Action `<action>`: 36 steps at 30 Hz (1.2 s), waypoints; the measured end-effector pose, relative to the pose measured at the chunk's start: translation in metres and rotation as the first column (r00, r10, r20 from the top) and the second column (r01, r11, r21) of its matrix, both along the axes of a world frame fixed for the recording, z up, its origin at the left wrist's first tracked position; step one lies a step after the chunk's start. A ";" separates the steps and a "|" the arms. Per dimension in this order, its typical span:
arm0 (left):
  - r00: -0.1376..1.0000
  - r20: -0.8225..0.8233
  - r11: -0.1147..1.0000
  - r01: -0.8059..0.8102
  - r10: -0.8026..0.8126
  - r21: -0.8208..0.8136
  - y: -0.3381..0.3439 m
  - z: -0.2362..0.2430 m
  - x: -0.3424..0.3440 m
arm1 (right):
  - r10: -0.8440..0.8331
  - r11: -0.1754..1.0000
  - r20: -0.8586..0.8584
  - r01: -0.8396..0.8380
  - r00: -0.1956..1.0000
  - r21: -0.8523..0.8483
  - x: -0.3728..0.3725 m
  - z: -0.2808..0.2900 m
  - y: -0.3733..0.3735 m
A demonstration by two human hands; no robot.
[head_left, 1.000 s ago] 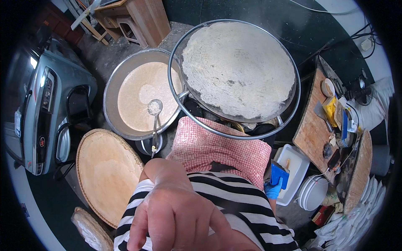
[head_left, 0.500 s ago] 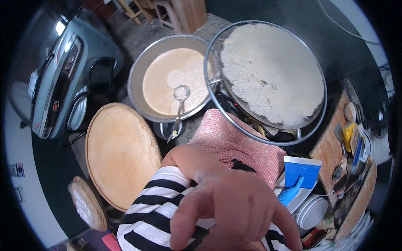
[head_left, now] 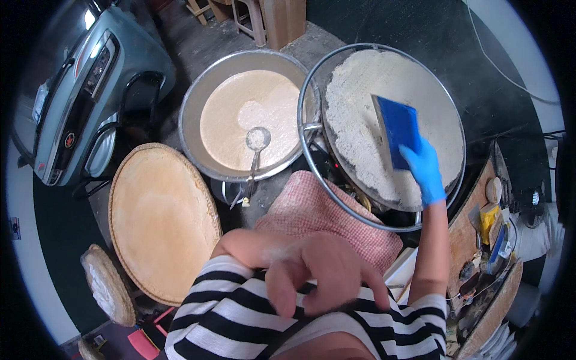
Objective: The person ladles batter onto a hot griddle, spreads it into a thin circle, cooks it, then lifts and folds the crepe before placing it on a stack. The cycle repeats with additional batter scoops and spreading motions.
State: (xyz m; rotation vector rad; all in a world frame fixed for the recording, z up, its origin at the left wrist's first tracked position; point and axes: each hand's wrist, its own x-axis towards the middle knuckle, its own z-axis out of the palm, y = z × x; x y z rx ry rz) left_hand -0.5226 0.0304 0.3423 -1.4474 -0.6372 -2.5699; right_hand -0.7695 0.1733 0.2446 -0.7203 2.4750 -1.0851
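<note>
A wide flat scraper (head_left: 398, 133) with a blue face and a pale edge is in my right hand (head_left: 426, 174), which wears a blue glove. It is over the round griddle, whose surface is covered by a thin layer of pale batter (head_left: 360, 78); whether the edge touches the layer I cannot tell. My bare left hand (head_left: 327, 273) hangs in front of my chest, fingers apart and loosely bent, with nothing in it. A pink checked cloth (head_left: 324, 210) drapes across my lap beyond that hand.
Left of the griddle's metal ring (head_left: 309, 144) stands a big metal basin (head_left: 192, 120) of batter (head_left: 228, 102) with a ladle (head_left: 258, 139). A stack of round flatbreads (head_left: 162, 222) lies nearer. A grey-blue scooter (head_left: 90, 96) is at far left, a cluttered wooden board (head_left: 471, 228) at right.
My right hand has carried the scraper up from beside my lap to over the griddle. My left hand has drawn back a little, and the whole view has shifted slightly.
</note>
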 end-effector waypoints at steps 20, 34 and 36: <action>0.293 0.890 0.924 -0.267 0.350 -0.275 -0.043 -0.162 0.055 | 0.449 0.860 -0.441 -0.241 0.777 0.450 -0.069 -0.058 -0.189; 0.264 0.845 0.881 -0.233 0.466 -0.413 -0.035 -0.158 0.059 | 0.012 0.985 0.266 -0.057 0.964 0.165 -0.011 0.009 -0.001; 0.268 0.876 0.911 -0.215 0.401 -0.351 -0.030 -0.161 0.058 | -0.022 0.981 0.149 -0.008 0.989 0.195 0.009 0.006 0.034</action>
